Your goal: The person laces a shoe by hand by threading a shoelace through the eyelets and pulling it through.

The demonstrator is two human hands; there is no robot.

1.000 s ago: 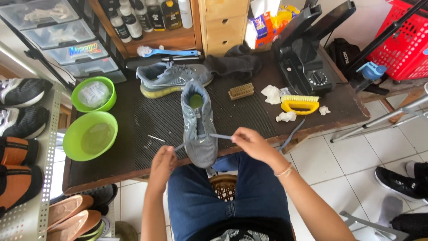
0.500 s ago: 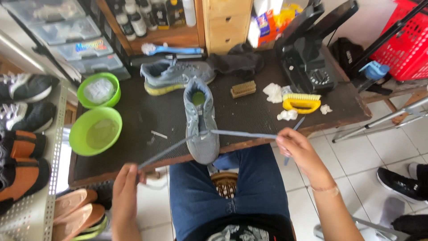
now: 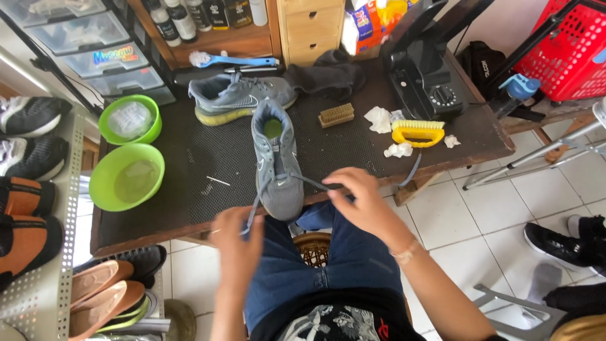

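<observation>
A grey sneaker (image 3: 276, 163) with a green insole lies on the dark table mat (image 3: 208, 170), toe toward me. A grey shoelace (image 3: 309, 182) runs through its lowest eyelets. My left hand (image 3: 237, 235) pinches one end of the lace just below the table edge. My right hand (image 3: 355, 197) grips the other end close to the shoe's toe. A second grey sneaker (image 3: 240, 98) with a yellow sole lies on its side behind the first.
Two green bowls (image 3: 126, 173) sit at the table's left. A small wooden brush (image 3: 336, 115), a yellow scrub brush (image 3: 417, 132), crumpled tissues (image 3: 380, 119) and a black machine (image 3: 426, 69) lie to the right. Shoes fill the left rack (image 3: 38, 265). A red basket (image 3: 568, 50) stands far right.
Both hands had pulled the lace ends wide apart; now they have come back in close to the shoe's toe, and the lace hangs slack.
</observation>
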